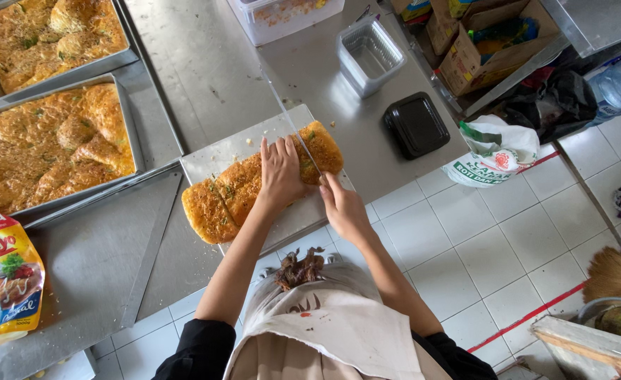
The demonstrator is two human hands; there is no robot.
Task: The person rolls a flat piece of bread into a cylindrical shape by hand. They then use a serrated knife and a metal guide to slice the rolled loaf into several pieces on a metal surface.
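**Steel Counter, Bread Under the Blade**

Brushed stainless-steel counter (219, 63) is seen from above, edged by a white tiled floor (507, 239) marked with red lines; a flat metal board (215, 158) is laid at the counter's near edge, and on it a long golden herb-flecked loaf (222, 197) is set slantwise. The loaf is pressed down by the left hand (280, 172), laid flat with fingers spread; a long thin-bladed knife (293, 127) is gripped at its handle by the right hand (342, 204), closed tight, the blade being held across the loaf beside the left fingers. Two rectangular metal trays of baked golden bread (57, 144) are ranged at the left; a clear plastic container (369, 55) and a black plastic lid (416, 124) are placed farther back; cardboard boxes (479, 42) are stacked beyond.
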